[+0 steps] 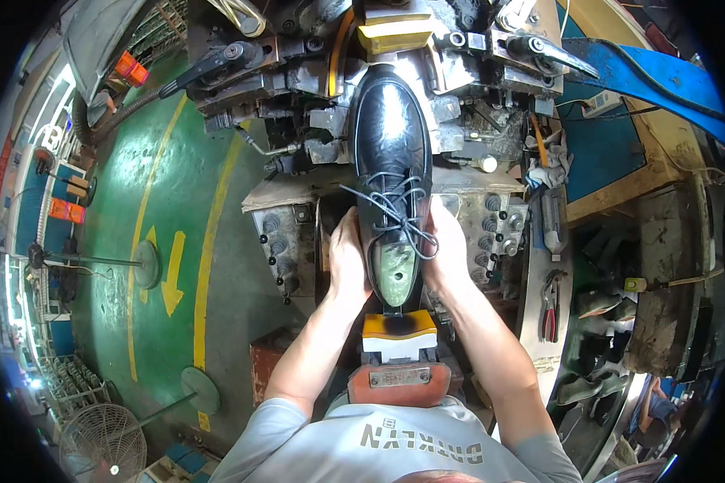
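A black leather lace-up shoe [391, 121] lies lengthwise before me, its toe pointing away into the machine [298, 76]. A green shoe last [396, 272] fills it and shows at the heel opening, with a dark hole in its top. The dark laces [395, 211] are tied loosely over the upper. My left hand [348, 256] is closed against the left side near the heel, and my right hand [447, 251] holds the right side. Most fingers are hidden beneath the shoe. Just behind the heel sits a yellow-topped pad [399, 324] on the machine.
Metal clamps and a yellow block [395, 36] surround the toe. Knobs and levers line the panels [280, 249] on both sides. Red-handled pliers [549, 310] lie on a ledge at right. A blue arm [652, 76] reaches across upper right. A fan [103, 443] stands lower left.
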`<state>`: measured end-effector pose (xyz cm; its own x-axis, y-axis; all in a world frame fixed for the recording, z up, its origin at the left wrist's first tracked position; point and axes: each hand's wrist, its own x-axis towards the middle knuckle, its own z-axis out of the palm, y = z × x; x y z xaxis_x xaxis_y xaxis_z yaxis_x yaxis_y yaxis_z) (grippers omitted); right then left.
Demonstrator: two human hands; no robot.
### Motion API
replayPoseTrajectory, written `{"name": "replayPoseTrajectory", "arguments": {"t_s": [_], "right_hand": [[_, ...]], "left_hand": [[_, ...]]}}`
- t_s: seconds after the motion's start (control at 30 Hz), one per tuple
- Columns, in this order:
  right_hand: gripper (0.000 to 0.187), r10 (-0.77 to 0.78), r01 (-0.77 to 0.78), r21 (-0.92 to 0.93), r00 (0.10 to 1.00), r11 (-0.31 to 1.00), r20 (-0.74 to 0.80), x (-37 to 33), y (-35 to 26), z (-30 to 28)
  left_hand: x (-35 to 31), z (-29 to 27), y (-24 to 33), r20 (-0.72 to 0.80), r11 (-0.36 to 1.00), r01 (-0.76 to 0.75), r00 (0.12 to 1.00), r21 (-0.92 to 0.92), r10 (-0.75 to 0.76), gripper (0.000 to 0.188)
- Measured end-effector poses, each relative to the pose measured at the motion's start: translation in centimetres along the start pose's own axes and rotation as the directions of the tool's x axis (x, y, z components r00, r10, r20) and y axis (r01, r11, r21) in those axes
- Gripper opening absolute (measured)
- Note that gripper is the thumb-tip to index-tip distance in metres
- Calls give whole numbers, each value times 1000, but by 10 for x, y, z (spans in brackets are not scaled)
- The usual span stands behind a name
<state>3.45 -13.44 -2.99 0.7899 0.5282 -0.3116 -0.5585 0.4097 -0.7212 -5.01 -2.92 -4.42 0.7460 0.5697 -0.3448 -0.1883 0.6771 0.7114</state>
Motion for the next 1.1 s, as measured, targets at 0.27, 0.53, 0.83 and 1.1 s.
{"name": "replayPoseTrajectory", "arguments": {"t_s": [0.27,0.53,0.83,1.1], "right_hand": [[33,-138,137,-32,990,990,-28,14,23,-7],[27,-226,224,-185,974,957,11,6,31,-13],[24,-178,99,-277,944,956,-277,-42,32,-146],[28,-6,-114,-226,883,967,-469,-91,50,-228]], "left_hand": [[-3,11,1,-99,990,-129,986,55,134,33],[2,-5,-2,-31,949,-203,976,242,217,32],[-93,-203,-135,-177,866,-5,978,499,108,17],[-121,-204,-188,-113,725,647,759,234,-641,44]]}}
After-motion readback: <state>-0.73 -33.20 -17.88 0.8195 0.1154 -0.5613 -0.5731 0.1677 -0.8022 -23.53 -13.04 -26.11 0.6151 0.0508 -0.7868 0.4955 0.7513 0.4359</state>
